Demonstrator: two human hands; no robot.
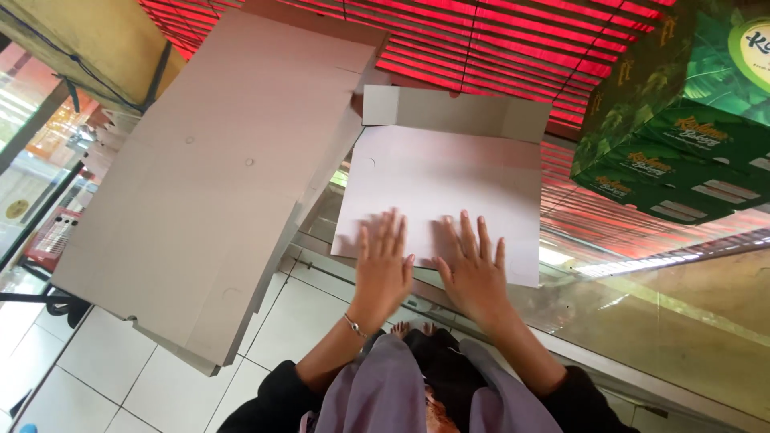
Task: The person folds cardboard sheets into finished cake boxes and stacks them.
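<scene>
A flat white cardboard box blank (449, 176) lies on a glass counter, its far flap (453, 112) folded up. My left hand (383, 265) and my right hand (473, 269) both press flat on the near edge of the blank, fingers spread, side by side. A thin bracelet circles my left wrist. Neither hand grips anything.
A stack of unfolded cardboard blanks (208, 184) leans at the left, overhanging the tiled floor (104, 369). Green printed cartons (682, 128) are stacked at the upper right. A red slatted surface (497, 48) lies beyond. The glass counter top (682, 321) extends right.
</scene>
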